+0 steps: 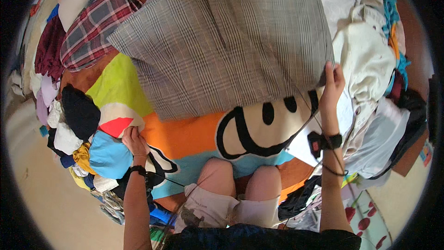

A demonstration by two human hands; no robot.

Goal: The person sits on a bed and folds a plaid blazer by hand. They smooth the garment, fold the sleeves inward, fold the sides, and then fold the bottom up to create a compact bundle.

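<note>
A grey checked garment (225, 45) lies spread and lightly creased over a colourful printed blanket (184, 137). My right hand (332, 85) pinches the garment's right edge near its lower corner. Farther left and lower, my left hand (136, 142) touches the blanket's beige and red patch, beside a light blue cloth (110, 154). Its fingertips are curled, and whether they grip any fabric cannot be seen. The garment's top runs towards the upper rim of the view. Both wrists wear black bands, with thin cables running from them.
Left of the blanket are a red plaid cloth (95, 31), a black cloth (79, 111) and several small bundled clothes. White garments (367, 59) and a translucent bag (378, 139) are heaped on the right. A cable (301, 130) crosses beside my right forearm.
</note>
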